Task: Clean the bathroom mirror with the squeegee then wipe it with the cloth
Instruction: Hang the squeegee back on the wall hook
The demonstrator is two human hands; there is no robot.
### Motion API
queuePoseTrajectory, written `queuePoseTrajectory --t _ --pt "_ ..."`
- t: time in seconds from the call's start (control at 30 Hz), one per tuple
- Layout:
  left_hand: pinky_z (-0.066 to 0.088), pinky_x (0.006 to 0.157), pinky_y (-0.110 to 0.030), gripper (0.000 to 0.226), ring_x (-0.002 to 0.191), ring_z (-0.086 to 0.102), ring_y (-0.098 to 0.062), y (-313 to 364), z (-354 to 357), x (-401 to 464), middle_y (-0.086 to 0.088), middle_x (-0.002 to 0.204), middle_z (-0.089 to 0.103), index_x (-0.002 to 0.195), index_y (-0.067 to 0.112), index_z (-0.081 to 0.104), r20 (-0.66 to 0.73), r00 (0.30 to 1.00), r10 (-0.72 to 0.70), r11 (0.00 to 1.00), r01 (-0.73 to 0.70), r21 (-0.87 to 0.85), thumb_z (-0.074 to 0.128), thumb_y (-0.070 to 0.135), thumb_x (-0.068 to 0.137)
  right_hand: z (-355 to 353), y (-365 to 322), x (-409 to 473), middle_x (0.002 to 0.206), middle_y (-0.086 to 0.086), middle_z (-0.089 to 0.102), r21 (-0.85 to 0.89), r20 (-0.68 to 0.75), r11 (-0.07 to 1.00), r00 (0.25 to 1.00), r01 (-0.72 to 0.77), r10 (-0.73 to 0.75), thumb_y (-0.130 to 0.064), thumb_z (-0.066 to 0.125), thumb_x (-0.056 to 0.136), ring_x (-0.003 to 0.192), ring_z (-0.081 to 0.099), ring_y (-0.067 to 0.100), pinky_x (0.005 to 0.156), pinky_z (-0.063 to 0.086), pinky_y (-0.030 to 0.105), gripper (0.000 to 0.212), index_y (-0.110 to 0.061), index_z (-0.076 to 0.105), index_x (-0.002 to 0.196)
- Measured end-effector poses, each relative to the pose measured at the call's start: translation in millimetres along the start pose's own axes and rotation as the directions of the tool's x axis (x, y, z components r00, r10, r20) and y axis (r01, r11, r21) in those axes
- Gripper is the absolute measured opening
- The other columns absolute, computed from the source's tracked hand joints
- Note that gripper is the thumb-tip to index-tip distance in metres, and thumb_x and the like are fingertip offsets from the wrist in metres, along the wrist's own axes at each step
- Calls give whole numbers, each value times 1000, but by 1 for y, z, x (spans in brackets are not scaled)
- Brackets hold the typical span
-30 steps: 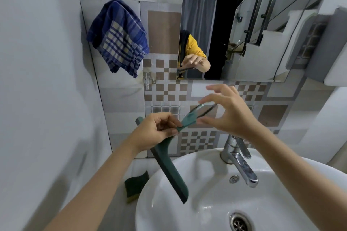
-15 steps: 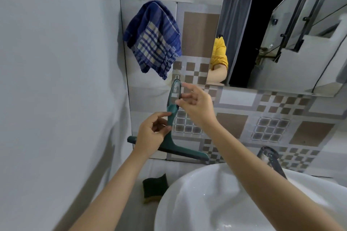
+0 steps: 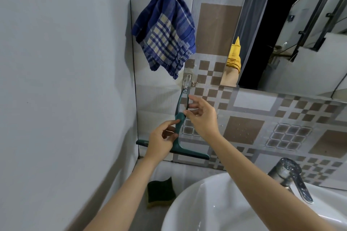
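The squeegee [image 3: 179, 127] stood upright against the tiled wall [image 3: 244, 129], its blade at the bottom and its looped top just under the wall hook [image 3: 187, 80]. My left hand [image 3: 162, 141] was at the lower handle, my right hand [image 3: 203, 116] to the right of the loop. The cloth [image 3: 165, 32] hung above, left of the mirror [image 3: 293, 30]. Below lay a sponge [image 3: 160, 191], left of the basin [image 3: 216, 208]; the tap [image 3: 289, 176] rose behind the basin, at right.
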State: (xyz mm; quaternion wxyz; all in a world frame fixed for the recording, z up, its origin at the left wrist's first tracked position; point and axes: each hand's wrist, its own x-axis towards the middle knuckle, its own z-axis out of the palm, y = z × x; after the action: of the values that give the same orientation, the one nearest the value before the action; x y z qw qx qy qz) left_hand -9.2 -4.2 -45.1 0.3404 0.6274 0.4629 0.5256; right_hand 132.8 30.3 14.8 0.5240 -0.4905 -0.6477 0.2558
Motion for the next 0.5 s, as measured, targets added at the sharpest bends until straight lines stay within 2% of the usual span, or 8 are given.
queuePoseTrajectory --t 0.1,0.13,0.23,0.3,0.37,0.43,0.5 --pt "49 94 -26 41 96 59 0 0 -1 -1 11 103 63 120 27 56 16 1000 -12 999 11 37 63 6 85 -1 -1 0 105 1 64 -75 -7 996 999 42 -42 -13 71 86 85 64 13 68 54 15 45 -18 57 128" --pt "46 98 -28 41 102 57 1 1 -3 0 13 108 61 121 27 55 10 1000 -15 998 15 53 64 10 85 -2 -3 1 106 0 63 -112 -24 992 998 61 -64 -18 70 87 87 63 13 68 52 12 43 -18 58 127" --pt "42 101 -33 41 109 52 3 13 -15 3 17 114 58 122 30 53 -72 997 5 998 -1 61 65 17 85 -3 -16 6 105 -1 60 -160 -104 972 976 173 -191 -24 69 88 88 60 13 74 52 20 35 -18 62 121" --pt "44 101 -33 38 109 54 3 33 -26 8 19 114 59 119 31 55 -166 983 81 996 -76 38 65 19 85 -4 -35 14 99 -4 58 -152 -170 945 934 290 -314 -23 69 87 81 57 8 70 47 11 29 -16 65 116" --pt "48 98 -34 32 108 57 -2 62 -38 18 14 114 62 115 29 57 -282 938 203 979 -203 29 65 19 86 -6 -62 27 94 -2 59 -169 -261 901 863 399 -432 -19 69 87 78 55 5 67 44 7 24 -11 66 110" --pt "51 93 -38 27 106 59 -8 95 -51 32 6 113 63 112 26 59 -406 853 328 942 -327 73 62 18 87 -12 -93 44 90 3 62 -181 -360 857 778 483 -515 -19 67 88 76 55 8 68 43 8 21 -8 66 106" --pt "51 92 -37 25 106 58 -10 130 -66 49 6 112 62 111 27 58 -491 781 387 917 -384 113 59 21 87 -18 -123 63 89 5 63 -180 -392 830 736 528 -552 -21 65 88 78 56 10 69 43 9 22 -8 65 106"
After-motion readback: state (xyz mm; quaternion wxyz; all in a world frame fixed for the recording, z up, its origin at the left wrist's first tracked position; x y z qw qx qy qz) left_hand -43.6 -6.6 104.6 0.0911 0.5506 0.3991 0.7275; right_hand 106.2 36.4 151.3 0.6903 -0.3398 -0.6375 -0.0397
